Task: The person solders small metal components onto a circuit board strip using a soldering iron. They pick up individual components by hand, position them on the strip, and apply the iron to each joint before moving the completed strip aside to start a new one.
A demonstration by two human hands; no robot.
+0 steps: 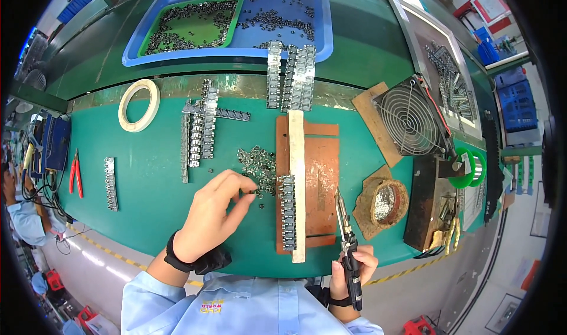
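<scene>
My left hand (214,212) pinches a small metal part at the near left side of a loose pile of small metal parts (258,162); the fingertips mostly hide it. In my right hand (361,269) is a soldering iron (349,246), its tip pointing away from me beside the right edge of a copper-brown board (322,181). A pale wooden bar (297,217) lies lengthwise across that board. Against the bar's left side rests a strip of small circuit boards (287,212). Neither hand touches this strip.
Right of the board stand a round tin in a brown holder (387,204), a fan (407,116) and a solder reel (469,168). Board strips (204,122), a tape roll (139,106) and red pliers (76,174) lie left. A blue tray (236,53) of parts sits beyond.
</scene>
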